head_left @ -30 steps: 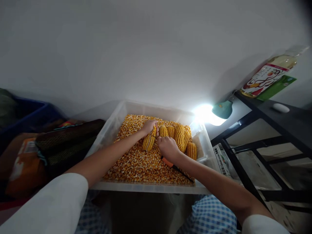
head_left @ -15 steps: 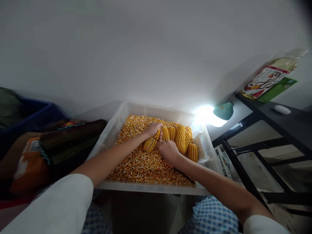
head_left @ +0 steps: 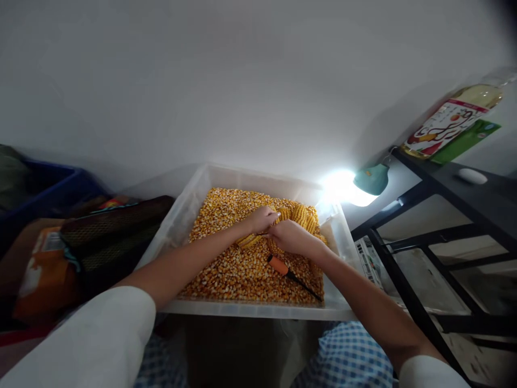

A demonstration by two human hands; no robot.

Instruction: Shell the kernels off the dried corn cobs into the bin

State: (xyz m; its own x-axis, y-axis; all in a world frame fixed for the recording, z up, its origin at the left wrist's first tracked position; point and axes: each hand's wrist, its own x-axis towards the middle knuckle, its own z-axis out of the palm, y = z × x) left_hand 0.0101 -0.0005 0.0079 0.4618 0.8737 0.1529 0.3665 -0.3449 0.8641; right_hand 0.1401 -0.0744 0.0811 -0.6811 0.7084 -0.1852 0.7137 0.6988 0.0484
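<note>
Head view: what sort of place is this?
Looks like a household storage corner, though I can't be sure: a plastic bin of corn kernels by a plain wall, a lamp, and a bottle on a dark shelf.

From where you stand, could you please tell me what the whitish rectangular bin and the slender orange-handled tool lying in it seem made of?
Whitish rectangular bin: probably plastic, fairly smooth, as its walls look milky and translucent. Slender orange-handled tool: its matt orange handle suggests plastic or rubber; the thin dark shaft could be metal, but is too small to tell.
</note>
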